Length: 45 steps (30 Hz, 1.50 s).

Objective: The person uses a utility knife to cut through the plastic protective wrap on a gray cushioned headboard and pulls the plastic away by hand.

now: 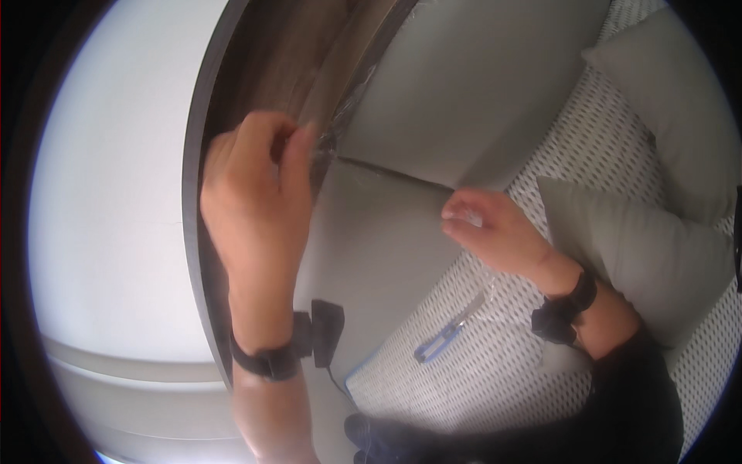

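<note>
My left hand (259, 185) is raised over a dark brown wood-look surface, its fingers curled and the thumb close to the forefinger. What it pinches, if anything, does not show. Crinkled clear plastic film (331, 143) runs along the edge of two smooth grey panels (464, 85), close to that thumb. My right hand (498, 232) is closed, with a bit of clear plastic (473, 220) glinting between thumb and fingers. Below it, a blue-handled utility knife (442, 342) lies on a white fabric with dark dashes (410, 387).
On the right, grey cushions (626, 247) rest on the patterned fabric. A pale wall or board (116, 193) with a dark grey edge (202, 116) curves along the left. The brown wood-look surface (263, 62) lies between that edge and the grey panels.
</note>
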{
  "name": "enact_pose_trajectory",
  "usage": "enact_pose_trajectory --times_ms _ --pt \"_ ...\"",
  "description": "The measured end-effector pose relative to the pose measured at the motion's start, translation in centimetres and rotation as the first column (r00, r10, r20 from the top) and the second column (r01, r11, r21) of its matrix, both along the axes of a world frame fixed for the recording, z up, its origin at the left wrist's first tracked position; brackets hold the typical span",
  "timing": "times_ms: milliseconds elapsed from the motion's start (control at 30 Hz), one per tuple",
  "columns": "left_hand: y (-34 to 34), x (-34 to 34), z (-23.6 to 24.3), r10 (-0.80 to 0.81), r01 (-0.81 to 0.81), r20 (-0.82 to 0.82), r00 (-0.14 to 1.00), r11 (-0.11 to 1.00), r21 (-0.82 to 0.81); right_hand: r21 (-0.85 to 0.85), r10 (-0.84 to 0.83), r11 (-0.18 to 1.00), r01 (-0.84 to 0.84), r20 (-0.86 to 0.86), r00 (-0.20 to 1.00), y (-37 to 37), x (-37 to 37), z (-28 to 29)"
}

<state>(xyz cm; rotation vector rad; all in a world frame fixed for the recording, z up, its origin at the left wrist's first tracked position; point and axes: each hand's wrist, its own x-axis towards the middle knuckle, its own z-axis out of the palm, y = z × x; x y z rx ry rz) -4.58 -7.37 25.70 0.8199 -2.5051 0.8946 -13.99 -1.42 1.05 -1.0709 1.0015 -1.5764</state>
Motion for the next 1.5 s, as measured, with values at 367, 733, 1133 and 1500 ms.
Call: enact_pose_trajectory --times_ms 367,733,1133,1500 --pt "13.7 12.9 -20.1 0.228 -0.247 0.114 0.967 0.73 0.637 0.2 0.018 0.964 0.175 -0.707 0.707 -1.1 -2.2 -1.5" --pt "15.3 17.3 -24.9 0.4 -0.166 -0.108 0.91 0.592 0.789 0.168 -0.056 0.963 0.212 -0.644 0.763 -1.5 -3.4 -2.1" --pt "6.5 2.9 -14.7 0.093 0.093 -0.42 0.903 0.911 0.402 0.096 -0.095 0.976 0.195 -0.62 0.779 -0.9 -2.4 -1.7" --pt "3.4 0.6 -9.1 0.024 0.046 -0.258 0.966 0.963 0.265 0.1 -0.081 0.98 0.171 -0.584 0.808 -1.1 -1.9 -1.7"
